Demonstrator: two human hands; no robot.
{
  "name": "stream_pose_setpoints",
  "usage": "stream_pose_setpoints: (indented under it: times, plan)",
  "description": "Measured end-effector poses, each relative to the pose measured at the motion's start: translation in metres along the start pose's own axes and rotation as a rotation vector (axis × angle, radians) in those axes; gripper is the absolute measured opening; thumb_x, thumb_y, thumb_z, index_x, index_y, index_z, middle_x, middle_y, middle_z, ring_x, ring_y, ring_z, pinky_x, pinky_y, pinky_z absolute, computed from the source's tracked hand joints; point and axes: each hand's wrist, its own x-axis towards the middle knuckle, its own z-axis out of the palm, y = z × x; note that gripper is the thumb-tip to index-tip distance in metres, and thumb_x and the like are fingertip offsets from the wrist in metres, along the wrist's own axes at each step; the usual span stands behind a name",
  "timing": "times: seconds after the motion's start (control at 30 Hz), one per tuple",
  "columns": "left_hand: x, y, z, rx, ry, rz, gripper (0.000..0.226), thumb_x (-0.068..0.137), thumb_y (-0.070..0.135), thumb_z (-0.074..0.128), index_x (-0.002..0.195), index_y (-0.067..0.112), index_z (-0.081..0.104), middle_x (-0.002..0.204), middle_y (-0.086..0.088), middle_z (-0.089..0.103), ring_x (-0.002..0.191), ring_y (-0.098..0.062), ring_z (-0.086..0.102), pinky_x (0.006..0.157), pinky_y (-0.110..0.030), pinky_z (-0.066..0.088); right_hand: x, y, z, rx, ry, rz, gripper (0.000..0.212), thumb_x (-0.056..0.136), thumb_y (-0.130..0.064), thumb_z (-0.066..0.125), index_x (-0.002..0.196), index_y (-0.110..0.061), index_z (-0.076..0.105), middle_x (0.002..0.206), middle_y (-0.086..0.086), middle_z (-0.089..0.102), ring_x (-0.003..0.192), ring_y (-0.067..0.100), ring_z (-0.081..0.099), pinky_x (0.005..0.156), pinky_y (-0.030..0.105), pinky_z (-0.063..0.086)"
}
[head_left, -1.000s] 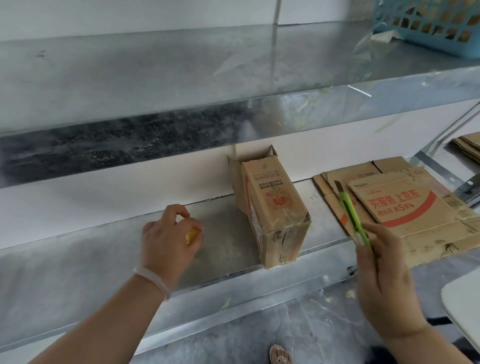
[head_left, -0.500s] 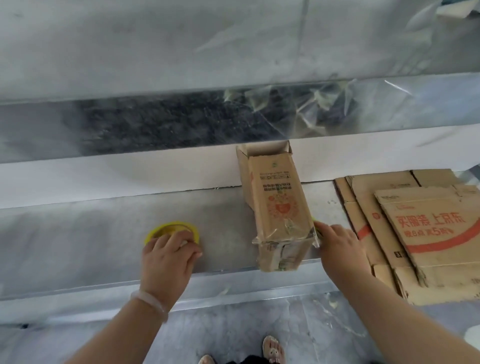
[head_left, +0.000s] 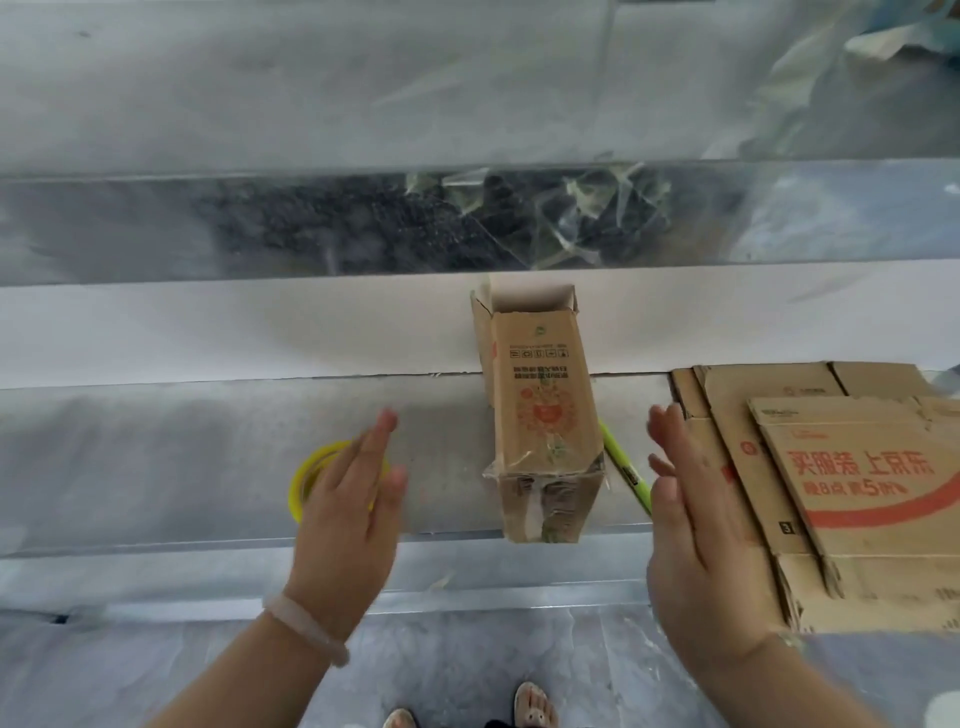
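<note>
Progress, as a judgement: the box's near end looks taped shut, with clear tape wrinkled over it. Its far end has flaps standing open, so that end is not yet closed. Neither tool is in a hand. The likely next step is to grab the box from both sides and turn it.

- Shelf (head_left: 156, 457): metal, and everything here sits on it.
- Tape roll (head_left: 298, 488): yellow, lying flat on the shelf and partly hidden behind the left hand. I can't tell whether they touch.
- Left hand (head_left: 348, 519): fingers straight, palm facing right, holding nothing, pale bracelet (head_left: 306, 631) on the wrist. It is near the box's left side, with a clear gap between.
- Box (head_left: 543, 426): a small carton lying lengthwise in the middle of the shelf. Its near end hangs slightly over the front edge and it sits between the two hands.
- Knife (head_left: 626, 470): green, lying on the shelf just beside the box's right side.
- Right hand (head_left: 696, 525): flat, palm facing left, holding nothing. It is near the box but not touching it, with the knife in between.
- Flattened cartons (head_left: 852, 483): stacked at the far right, just past the right hand.
</note>
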Motion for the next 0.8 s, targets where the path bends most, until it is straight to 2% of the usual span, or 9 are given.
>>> stream_pose_setpoints:
  times: [0.07,0.13,0.23,0.3,0.4,0.53,0.6,0.7,0.8]
  plan:
    - [0.009,0.055,0.008,-0.414,-0.025,-0.077,0.055,0.101,0.045,0.029,0.147,0.016,0.033,0.142,0.017,0.046,0.129,-0.003,0.045,0.105,-0.023,0.035,-0.004,-0.014,0.014,0.125,-0.122,-0.025,0.061,0.099,-0.049,0.031,0.153,-0.023,0.024,0.156,-0.016,0.032,0.145,0.007,0.027,0.116,0.025,0.027]
    - [0.016,0.099,0.021,-0.796,-0.140,-0.220,0.053,0.100,0.039,0.030,0.149,0.020,0.020,0.145,0.020,0.042,0.130,0.006,0.041,0.101,-0.014,0.036,-0.001,-0.022,0.027,0.256,-0.218,0.091,0.065,0.094,-0.053,0.032,0.153,-0.031,0.016,0.157,-0.021,0.026,0.145,-0.003,0.020,0.114,0.015,0.024]
    - [0.022,0.126,0.032,-0.995,-0.185,-0.332,0.057,0.092,0.028,0.036,0.146,0.032,0.019,0.141,0.015,0.048,0.124,0.006,0.047,0.093,-0.009,0.041,0.005,-0.027,0.038,0.389,-0.193,0.213,0.074,0.086,-0.063,0.040,0.152,-0.038,0.017,0.152,-0.027,0.031,0.139,-0.011,0.026,0.106,0.006,0.028]
    - [0.025,0.130,0.033,-1.019,-0.151,-0.381,0.045,0.093,0.023,0.044,0.131,0.044,0.032,0.126,0.018,0.061,0.118,0.002,0.055,0.089,-0.010,0.045,0.010,-0.033,0.039,0.466,-0.162,0.268,0.076,0.085,-0.066,0.054,0.150,-0.039,0.025,0.143,-0.024,0.048,0.132,-0.007,0.042,0.101,0.008,0.038]
    - [0.027,0.131,0.037,-1.008,-0.106,-0.448,0.046,0.099,0.008,0.042,0.122,0.048,0.039,0.120,0.013,0.064,0.110,0.002,0.060,0.082,-0.008,0.047,0.015,-0.041,0.043,0.434,-0.153,0.271,0.059,0.088,-0.038,0.058,0.143,-0.038,0.037,0.121,-0.020,0.066,0.115,-0.001,0.060,0.095,0.019,0.050]
    - [0.024,0.129,0.039,-1.012,-0.102,-0.471,0.049,0.101,0.005,0.037,0.144,0.028,0.036,0.129,0.009,0.062,0.114,0.000,0.059,0.090,-0.012,0.047,0.014,-0.036,0.046,0.423,-0.118,0.252,0.045,0.102,-0.019,0.045,0.146,-0.028,0.042,0.130,-0.014,0.062,0.120,0.001,0.058,0.099,0.020,0.048]
    - [0.022,0.124,0.039,-1.018,-0.117,-0.477,0.048,0.101,0.011,0.037,0.146,0.027,0.034,0.131,0.012,0.060,0.118,0.001,0.056,0.098,-0.015,0.044,0.011,-0.031,0.044,0.450,-0.112,0.266,0.043,0.104,-0.021,0.038,0.145,-0.027,0.043,0.136,-0.012,0.058,0.125,0.002,0.054,0.102,0.020,0.046]
    - [0.019,0.111,0.039,-1.023,-0.185,-0.422,0.049,0.101,0.031,0.035,0.149,0.032,0.023,0.141,0.015,0.050,0.129,0.000,0.045,0.112,-0.026,0.034,0.009,-0.020,0.038,0.453,-0.116,0.255,0.042,0.104,-0.024,0.030,0.144,-0.026,0.045,0.131,-0.018,0.061,0.123,-0.003,0.053,0.095,0.010,0.044]
    - [0.015,0.098,0.041,-0.960,-0.239,-0.314,0.054,0.101,0.034,0.026,0.150,0.027,0.003,0.149,0.026,0.032,0.138,0.004,0.029,0.114,-0.019,0.027,0.009,-0.009,0.036,0.409,-0.168,0.206,0.046,0.102,-0.034,0.026,0.146,-0.028,0.037,0.138,-0.027,0.052,0.132,-0.006,0.042,0.103,0.009,0.036]
